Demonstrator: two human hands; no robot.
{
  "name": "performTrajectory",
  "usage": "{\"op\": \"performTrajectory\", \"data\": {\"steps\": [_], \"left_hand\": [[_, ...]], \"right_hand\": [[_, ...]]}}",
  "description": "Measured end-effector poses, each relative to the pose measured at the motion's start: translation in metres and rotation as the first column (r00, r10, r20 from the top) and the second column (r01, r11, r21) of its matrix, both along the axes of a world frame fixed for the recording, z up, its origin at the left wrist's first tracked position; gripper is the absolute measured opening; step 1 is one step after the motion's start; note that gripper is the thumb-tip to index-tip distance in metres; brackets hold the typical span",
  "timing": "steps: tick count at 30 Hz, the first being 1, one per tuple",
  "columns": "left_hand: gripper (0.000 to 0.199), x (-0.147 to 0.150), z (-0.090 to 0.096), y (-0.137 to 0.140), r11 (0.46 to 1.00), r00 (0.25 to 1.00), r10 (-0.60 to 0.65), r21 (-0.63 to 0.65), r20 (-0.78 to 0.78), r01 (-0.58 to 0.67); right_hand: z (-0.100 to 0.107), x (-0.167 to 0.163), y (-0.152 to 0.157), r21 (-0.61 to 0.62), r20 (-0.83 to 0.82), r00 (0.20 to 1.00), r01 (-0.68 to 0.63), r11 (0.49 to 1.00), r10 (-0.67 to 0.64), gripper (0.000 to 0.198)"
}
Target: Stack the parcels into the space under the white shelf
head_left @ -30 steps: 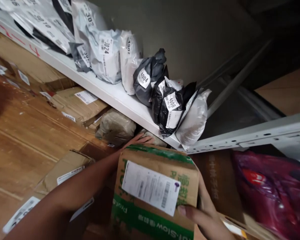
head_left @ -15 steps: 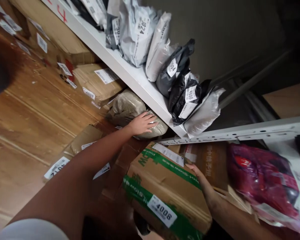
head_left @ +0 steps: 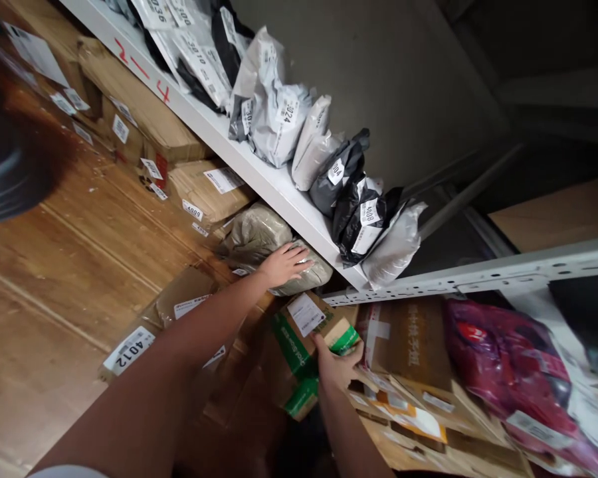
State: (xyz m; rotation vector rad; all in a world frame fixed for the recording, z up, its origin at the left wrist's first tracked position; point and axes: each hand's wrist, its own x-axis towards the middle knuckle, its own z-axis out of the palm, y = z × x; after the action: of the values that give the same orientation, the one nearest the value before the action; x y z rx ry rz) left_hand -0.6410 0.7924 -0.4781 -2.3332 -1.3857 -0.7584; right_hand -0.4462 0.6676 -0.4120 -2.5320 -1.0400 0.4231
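Observation:
My left hand [head_left: 285, 265] lies with fingers stretched out on a beige plastic-wrapped parcel [head_left: 306, 273] under the shelf's front edge. A second lumpy beige parcel [head_left: 259, 229] rests just left of it. My right hand [head_left: 337, 364] grips the near right side of a brown cardboard box [head_left: 284, 355] with green printed tape and a white label on top. The box sits low beside the shelf corner, turned at an angle; its lower part is in shadow.
White shelving [head_left: 259, 179] bears several bagged parcels with number labels. More cartons [head_left: 209, 192] line the floor beneath it. A parcel marked 4012 [head_left: 129, 348] lies on the wooden floor [head_left: 54, 285]. To the right are stacked cartons [head_left: 413, 338] and a magenta plastic-wrapped bundle [head_left: 508, 358].
The green-taped cardboard box has moved down and away from me and turned, so it looks smaller. My right hand has shifted left with it. My left hand remains on the beige parcel.

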Motion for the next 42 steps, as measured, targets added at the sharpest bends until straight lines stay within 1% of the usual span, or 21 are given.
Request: {"op": "performTrajectory", "data": {"steps": [2, 5, 7, 9, 12, 15, 16, 17, 19, 21, 23, 26, 29, 32, 34, 37, 39, 42], "left_hand": [[0.05, 0.001, -0.001, 0.001, 1.0, 1.0, 0.002, 0.01, 0.007, -0.002], [0.051, 0.0, -0.004, 0.001, 1.0, 1.0, -0.001, 0.012, 0.012, 0.001], [0.051, -0.001, -0.005, -0.001, 1.0, 1.0, 0.001, 0.018, 0.017, -0.001], [0.048, -0.002, -0.004, -0.004, 0.999, 0.999, 0.004, 0.034, 0.036, -0.005], [0.043, 0.002, 0.004, -0.009, 0.998, 0.995, -0.01, 0.056, 0.094, 0.005], [0.037, 0.02, 0.021, -0.006, 1.0, 0.992, -0.015, 0.013, 0.123, 0.013], [0.032, 0.029, 0.026, -0.002, 0.999, 0.993, -0.037, -0.003, 0.111, 0.038], [0.026, 0.038, 0.031, 0.002, 0.996, 0.993, -0.085, -0.012, 0.087, 0.086], [0.018, 0.054, 0.036, 0.011, 0.975, 0.975, -0.223, -0.007, 0.022, 0.223], [0.012, 0.061, 0.034, 0.018, 0.946, 0.946, -0.323, 0.001, -0.034, 0.324], [0.011, 0.059, 0.028, 0.021, 0.938, 0.936, -0.346, 0.005, -0.068, 0.348], [0.018, 0.045, 0.016, 0.021, 0.938, 0.936, -0.337, 0.054, -0.101, 0.343], [0.021, 0.035, 0.011, 0.02, 0.94, 0.943, -0.316, 0.099, -0.105, 0.326], [0.019, 0.033, 0.012, 0.018, 0.937, 0.941, -0.319, 0.108, -0.117, 0.331], [0.018, 0.033, 0.014, 0.014, 0.937, 0.94, -0.318, 0.108, -0.127, 0.332], [0.015, 0.032, 0.016, 0.008, 0.939, 0.939, -0.314, 0.097, -0.144, 0.329], [0.014, 0.031, 0.015, 0.004, 0.941, 0.938, -0.31, 0.093, -0.156, 0.326], [0.013, 0.033, 0.014, 0.004, 0.952, 0.948, -0.278, 0.088, -0.155, 0.293]], "right_hand": [[-0.002, -0.013, 0.006, -0.003, 0.097, 0.995, 0.027, 1.0, -0.026, 0.115], [-0.002, -0.024, 0.019, -0.064, 0.089, 0.995, 0.049, 0.997, -0.043, 0.112], [-0.005, -0.024, 0.029, -0.064, 0.121, 0.993, 0.011, 0.998, -0.003, 0.109], [-0.013, -0.021, 0.036, -0.048, 0.192, 0.98, -0.05, 0.998, 0.058, 0.11], [-0.025, -0.019, 0.041, -0.03, 0.27, 0.958, -0.096, 0.995, 0.101, 0.111], [-0.033, -0.02, 0.041, -0.002, 0.32, 0.941, -0.117, 0.993, 0.111, 0.112], [-0.034, -0.021, 0.04, 0.007, 0.327, 0.938, -0.123, 0.992, 0.114, 0.112], [-0.035, -0.022, 0.039, 0.014, 0.328, 0.937, -0.128, 0.992, 0.116, 0.112], [-0.038, -0.021, 0.036, 0.031, 0.321, 0.94, -0.132, 0.991, 0.115, 0.111], [-0.043, -0.019, 0.032, 0.06, 0.306, 0.946, -0.131, 0.989, 0.107, 0.11], [-0.048, -0.014, 0.027, 0.097, 0.295, 0.949, -0.149, 0.984, 0.114, 0.109], [-0.057, -0.007, 0.022, 0.139, 0.327, 0.927, -0.239, 0.961, 0.183, 0.112], [-0.06, -0.004, 0.023, 0.165, 0.376, 0.901, -0.294, 0.942, 0.215, 0.111], [-0.057, -0.004, 0.027, 0.163, 0.381, 0.902, -0.282, 0.945, 0.204, 0.107], [-0.055, -0.004, 0.024, 0.145, 0.387, 0.89, -0.315, 0.938, 0.24, 0.105], [-0.056, -0.006, 0.015, 0.153, 0.44, 0.842, -0.412, 0.898, 0.311, 0.103], [-0.058, -0.006, 0.012, 0.175, 0.473, 0.823, -0.439, 0.881, 0.316, 0.102], [-0.06, 0.0, 0.02, 0.162, 0.422, 0.854, -0.401, 0.902, 0.304, 0.101]]}}
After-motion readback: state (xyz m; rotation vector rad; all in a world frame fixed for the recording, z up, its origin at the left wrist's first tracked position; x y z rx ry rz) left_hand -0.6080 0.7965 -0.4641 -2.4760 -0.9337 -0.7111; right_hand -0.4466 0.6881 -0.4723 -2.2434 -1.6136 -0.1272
